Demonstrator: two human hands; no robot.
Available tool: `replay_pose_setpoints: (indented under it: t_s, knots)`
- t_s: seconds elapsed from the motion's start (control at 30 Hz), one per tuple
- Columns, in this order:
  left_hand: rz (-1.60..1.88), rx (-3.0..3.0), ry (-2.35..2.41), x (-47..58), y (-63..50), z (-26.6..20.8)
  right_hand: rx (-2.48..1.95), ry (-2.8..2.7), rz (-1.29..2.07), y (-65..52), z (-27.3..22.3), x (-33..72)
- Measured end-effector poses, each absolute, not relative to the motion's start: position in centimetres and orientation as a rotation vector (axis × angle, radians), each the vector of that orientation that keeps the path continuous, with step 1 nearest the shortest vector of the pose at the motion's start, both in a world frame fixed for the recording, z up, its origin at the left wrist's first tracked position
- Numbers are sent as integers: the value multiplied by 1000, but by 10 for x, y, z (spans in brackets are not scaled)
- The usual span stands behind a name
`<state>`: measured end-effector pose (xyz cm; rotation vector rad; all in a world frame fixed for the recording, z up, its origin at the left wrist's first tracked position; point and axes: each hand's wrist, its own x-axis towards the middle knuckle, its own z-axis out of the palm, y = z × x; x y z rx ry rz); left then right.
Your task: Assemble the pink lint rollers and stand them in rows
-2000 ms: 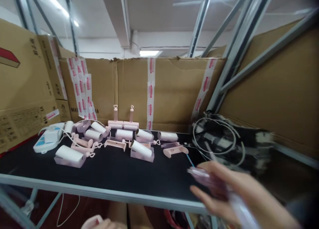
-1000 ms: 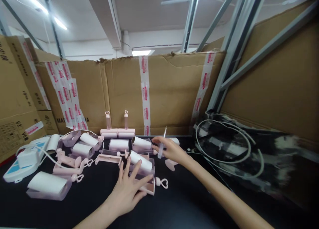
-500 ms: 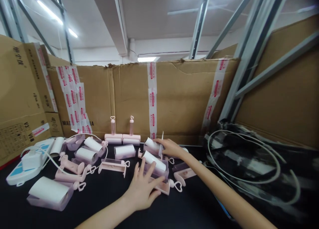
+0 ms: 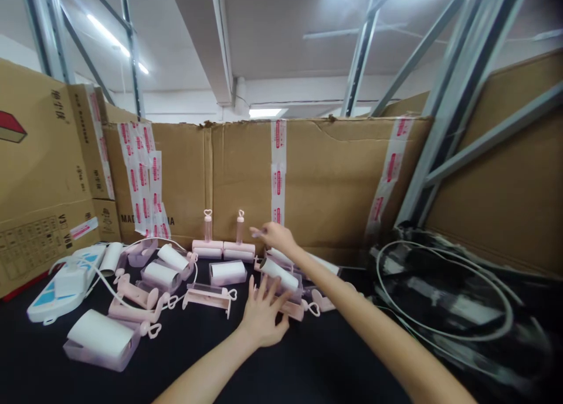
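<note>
My left hand (image 4: 266, 316) lies with fingers spread over a pink lint-roller frame (image 4: 292, 310) and beside a white sticky roll (image 4: 279, 274) in a translucent cover. It seems to touch the frame without gripping it. My right hand (image 4: 278, 237) is raised near the cardboard wall, fingers pinched around something small and pale that I cannot make out. Just left of it, two assembled pink lint rollers (image 4: 238, 250) with heart-shaped loops stand against the cardboard. Below them lies another white roll (image 4: 227, 272) in its cover, near an empty pink frame (image 4: 206, 298).
More rolls, covers and pink frames are spread to the left, with a large roll (image 4: 100, 333) in front. A white power strip (image 4: 65, 287) with a cable lies at the far left. Cardboard (image 4: 329, 181) walls the back. A coiled cable (image 4: 444, 245) and dark plastic are at right.
My right hand has risen and moved left, away from the covered rolls. My left hand remains by the same roll, its fingers shifted slightly. The view has tilted a little.
</note>
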<state>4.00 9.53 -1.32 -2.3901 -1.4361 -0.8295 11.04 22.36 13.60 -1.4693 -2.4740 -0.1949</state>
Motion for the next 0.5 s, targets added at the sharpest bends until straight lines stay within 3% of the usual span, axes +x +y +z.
replay_pose_setpoints:
  t_s: [0.2, 0.5]
  knots:
    - [-901, -2302, -1363, 38, 90, -15, -1607, -2362, -131, 224, 120, 39]
    - [-1016, -2272, -1185, 43, 75, 6, -1547, -2227, -94, 216, 126, 54]
